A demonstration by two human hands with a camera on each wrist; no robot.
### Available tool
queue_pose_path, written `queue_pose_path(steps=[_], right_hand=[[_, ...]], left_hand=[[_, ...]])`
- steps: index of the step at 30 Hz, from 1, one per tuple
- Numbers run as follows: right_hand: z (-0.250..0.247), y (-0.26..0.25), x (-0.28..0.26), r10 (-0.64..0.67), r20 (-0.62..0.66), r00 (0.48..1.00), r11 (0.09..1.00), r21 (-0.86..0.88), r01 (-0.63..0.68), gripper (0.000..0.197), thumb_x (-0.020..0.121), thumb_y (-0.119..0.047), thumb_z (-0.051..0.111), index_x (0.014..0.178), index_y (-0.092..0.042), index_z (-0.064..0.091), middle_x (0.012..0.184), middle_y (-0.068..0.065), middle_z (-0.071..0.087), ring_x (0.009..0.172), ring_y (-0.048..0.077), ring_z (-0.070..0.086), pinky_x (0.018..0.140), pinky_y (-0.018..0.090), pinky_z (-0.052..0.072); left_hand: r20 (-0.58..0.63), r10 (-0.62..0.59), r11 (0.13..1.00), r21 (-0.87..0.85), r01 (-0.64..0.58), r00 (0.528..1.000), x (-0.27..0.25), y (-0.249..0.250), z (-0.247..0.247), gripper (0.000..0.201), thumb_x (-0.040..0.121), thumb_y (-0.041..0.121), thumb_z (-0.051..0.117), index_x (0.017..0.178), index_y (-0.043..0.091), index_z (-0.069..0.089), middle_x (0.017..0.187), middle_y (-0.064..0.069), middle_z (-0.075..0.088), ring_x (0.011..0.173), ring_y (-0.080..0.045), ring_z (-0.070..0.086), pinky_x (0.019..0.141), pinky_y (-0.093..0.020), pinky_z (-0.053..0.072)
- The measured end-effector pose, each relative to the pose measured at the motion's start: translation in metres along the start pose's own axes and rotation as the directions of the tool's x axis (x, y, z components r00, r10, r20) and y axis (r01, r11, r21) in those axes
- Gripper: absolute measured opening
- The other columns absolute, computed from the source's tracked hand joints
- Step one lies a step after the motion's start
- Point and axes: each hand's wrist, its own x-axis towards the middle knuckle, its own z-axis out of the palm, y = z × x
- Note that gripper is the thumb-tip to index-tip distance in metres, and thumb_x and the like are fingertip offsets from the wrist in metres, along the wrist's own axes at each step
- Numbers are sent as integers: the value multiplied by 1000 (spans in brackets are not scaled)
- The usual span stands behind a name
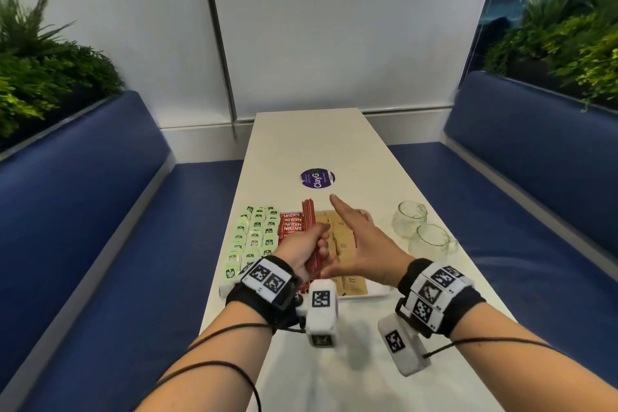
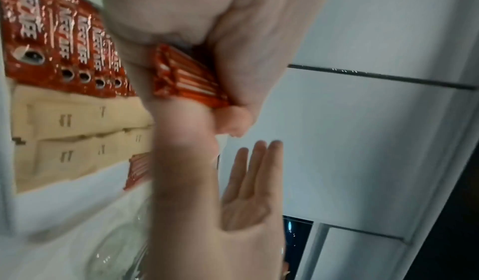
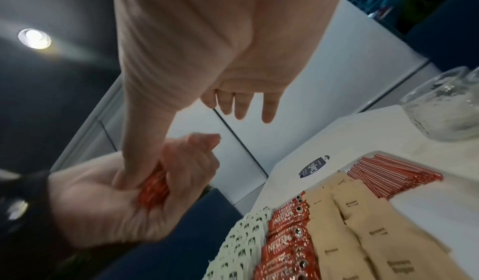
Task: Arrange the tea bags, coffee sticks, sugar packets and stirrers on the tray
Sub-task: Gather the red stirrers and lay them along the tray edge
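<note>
My left hand (image 1: 306,246) grips a bundle of red-and-white stirrers (image 1: 75,217) upright over the white tray (image 1: 378,293); the same stirrer bundle (image 2: 186,81) shows in its fist. My right hand (image 1: 357,234) is flat with straight fingers beside it, and its thumb (image 3: 134,169) touches the bundle's near end (image 3: 154,186). On the tray lie rows of green tea bags (image 1: 254,237), red Nescafe coffee sticks (image 1: 292,226), brown sugar packets (image 1: 341,239) and more stirrers (image 3: 394,175) along the right side.
Two empty glass jars (image 1: 409,217) (image 1: 431,242) stand on the table right of the tray. A round purple sticker (image 1: 316,179) lies beyond the tray on the long white table (image 1: 307,137). Blue benches (image 1: 100,211) run along both sides.
</note>
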Motion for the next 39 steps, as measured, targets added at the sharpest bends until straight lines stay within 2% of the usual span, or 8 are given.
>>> queue_pose_path(steps=[4, 19, 23, 27, 30, 33, 35, 39], right_hand=[[13, 5, 2, -101, -9, 995, 989, -107, 99, 126, 62, -44, 88, 154, -34, 2, 161, -12, 10, 147, 0, 9, 122, 32, 17], [21, 13, 8, -9, 6, 1000, 997, -81, 9, 127, 57, -55, 84, 154, -36, 4, 162, -10, 10, 146, 6, 18, 120, 41, 23], [21, 24, 14, 125, 100, 987, 989, 67, -132, 136, 48, -59, 88, 149, -49, -3, 143, -9, 38, 132, 9, 37, 118, 42, 27], [3, 28, 17, 254, 223, 941, 929, 215, -301, 103, 74, -62, 70, 154, -22, 20, 156, 0, 33, 139, 10, 35, 116, 30, 25], [-13, 21, 20, 231, 183, 956, 909, 308, -279, 55, 96, -51, 44, 121, -4, 60, 112, -2, 63, 96, -13, 55, 88, 3, 36], [-11, 25, 28, 211, 126, 969, 927, 290, -239, 51, 100, -42, 45, 99, 6, 60, 94, 21, 64, 79, 3, 57, 84, 20, 43], [-10, 27, 32, 193, 91, 977, 951, 228, -209, 44, 98, -42, 49, 94, -1, 65, 91, 20, 66, 76, 11, 58, 79, 34, 47], [-24, 29, 45, 222, -19, 975, 971, 96, -219, 36, 96, -33, 56, 68, -11, 59, 66, 1, 53, 55, 7, 47, 58, 23, 38]], left_hand=[[-20, -41, 991, -125, 38, 999, 0, -1, 7, 33, 97, 20, 57, 66, 13, 51, 42, 5, 43, 29, -6, 41, 37, -20, 47], [34, -136, 978, -156, 140, 990, 7, -9, 5, 28, 97, 21, 58, 71, 12, 53, 45, 5, 38, 30, -4, 33, 35, -14, 35], [47, -148, 982, -108, 153, 988, 16, -12, 4, 31, 95, 22, 61, 67, 13, 51, 45, 6, 38, 31, -4, 33, 34, -14, 32], [84, -99, 995, -1, 100, 992, 21, -15, 3, 15, 96, 21, 61, 88, 9, 61, 49, 5, 42, 33, -5, 36, 32, -16, 35], [107, -78, 993, 102, 67, 991, 26, -17, 7, 28, 96, 25, 60, 73, 12, 54, 48, 6, 41, 34, -5, 34, 33, -16, 31], [125, -41, 975, 223, 13, 991, 32, -19, 13, 30, 98, 23, 58, 70, 13, 51, 48, 4, 41, 35, -7, 30, 34, -15, 25], [115, 7, 949, 314, -43, 993, 38, -17, 16, 27, 100, 21, 54, 75, 11, 51, 51, 2, 42, 38, -9, 30, 35, -16, 24], [132, 116, 824, 540, -169, 984, 53, -13, 35, 29, 99, 21, 53, 73, 8, 52, 56, -4, 44, 40, -14, 37, 40, -22, 36]])
